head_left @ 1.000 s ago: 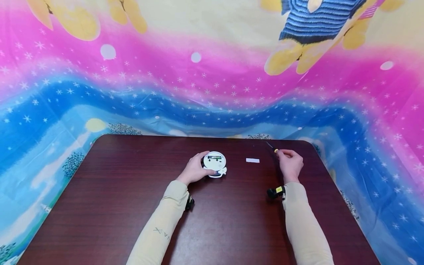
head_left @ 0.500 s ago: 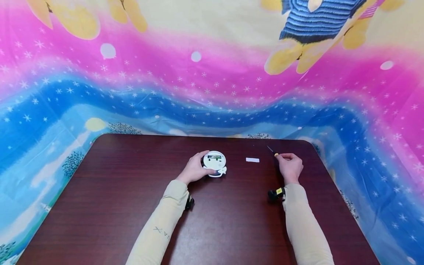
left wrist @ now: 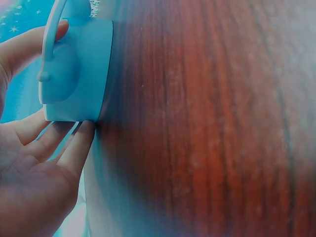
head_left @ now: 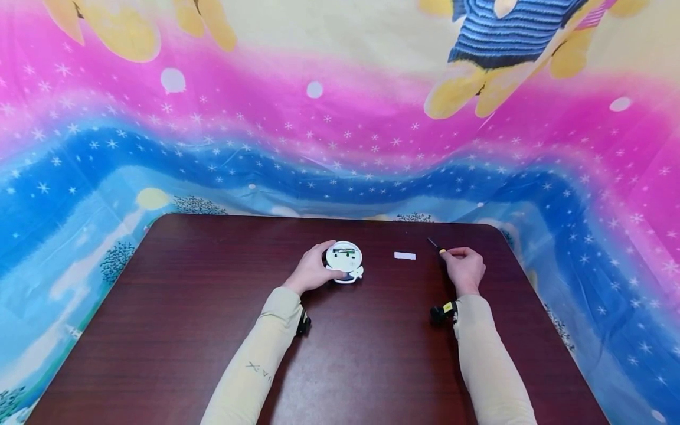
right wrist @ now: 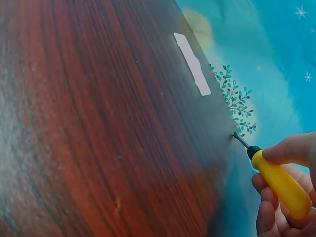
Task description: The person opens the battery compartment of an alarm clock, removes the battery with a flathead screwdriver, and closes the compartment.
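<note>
In the head view my left hand [head_left: 313, 268] grips a round white clock [head_left: 345, 258] by its side, with the back facing up. A battery [head_left: 343, 251] shows in the open slot on that back. The clock has a loop handle [left wrist: 51, 32], and the thumb lies beside it in the left wrist view; fingertips press the opposite side. My right hand [head_left: 464, 268] holds a screwdriver [right wrist: 281, 182] by its yellow handle, thumb on top. Its thin dark shaft points away from me, with the tip close over the table. Between the hands lies a flat white battery cover [head_left: 405, 256].
The dark reddish wooden table [head_left: 372, 354] ends at a far edge just beyond the hands. A patterned cloth [head_left: 329, 147] hangs behind it and along both sides. A tiny speck [head_left: 406, 233] lies on the table beyond the cover.
My right hand has drawn back slightly toward me with the screwdriver. The left hand and the clock hold their place, and the white cover has stayed put.
</note>
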Action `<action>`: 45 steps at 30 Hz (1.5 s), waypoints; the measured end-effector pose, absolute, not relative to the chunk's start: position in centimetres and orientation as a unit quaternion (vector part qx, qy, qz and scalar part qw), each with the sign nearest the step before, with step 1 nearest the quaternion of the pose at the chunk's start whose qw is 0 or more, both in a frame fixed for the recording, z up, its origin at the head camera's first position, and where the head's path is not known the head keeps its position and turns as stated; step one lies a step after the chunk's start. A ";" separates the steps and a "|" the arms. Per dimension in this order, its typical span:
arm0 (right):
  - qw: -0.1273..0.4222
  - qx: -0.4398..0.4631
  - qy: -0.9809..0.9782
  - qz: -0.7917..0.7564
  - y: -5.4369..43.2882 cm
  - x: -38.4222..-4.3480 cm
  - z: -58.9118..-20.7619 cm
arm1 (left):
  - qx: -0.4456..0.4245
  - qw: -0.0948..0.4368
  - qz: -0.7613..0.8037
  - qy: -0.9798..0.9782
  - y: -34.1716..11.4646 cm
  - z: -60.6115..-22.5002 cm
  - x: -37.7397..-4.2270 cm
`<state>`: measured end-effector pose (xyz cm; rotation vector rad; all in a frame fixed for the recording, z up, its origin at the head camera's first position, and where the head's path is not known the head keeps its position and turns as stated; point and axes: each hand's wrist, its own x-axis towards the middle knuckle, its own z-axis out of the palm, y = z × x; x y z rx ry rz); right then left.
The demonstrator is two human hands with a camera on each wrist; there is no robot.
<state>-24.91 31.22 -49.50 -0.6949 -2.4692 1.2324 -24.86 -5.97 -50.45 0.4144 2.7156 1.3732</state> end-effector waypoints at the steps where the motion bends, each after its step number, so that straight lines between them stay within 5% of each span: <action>1: 0.147 -0.241 -0.860 0.426 31.2 -24.9 -49.5 | 0.140 0.033 0.444 0.885 -6.0 -50.5 -24.9; 25: 0.084 -0.210 -0.904 0.364 31.8 -24.6 -49.2 | 0.178 0.002 0.403 0.898 -5.9 -50.2 -24.5; 45: 0.128 -0.176 -0.893 0.393 29.9 -25.3 -47.0 | 0.173 0.008 0.404 0.898 -5.8 -49.9 -24.4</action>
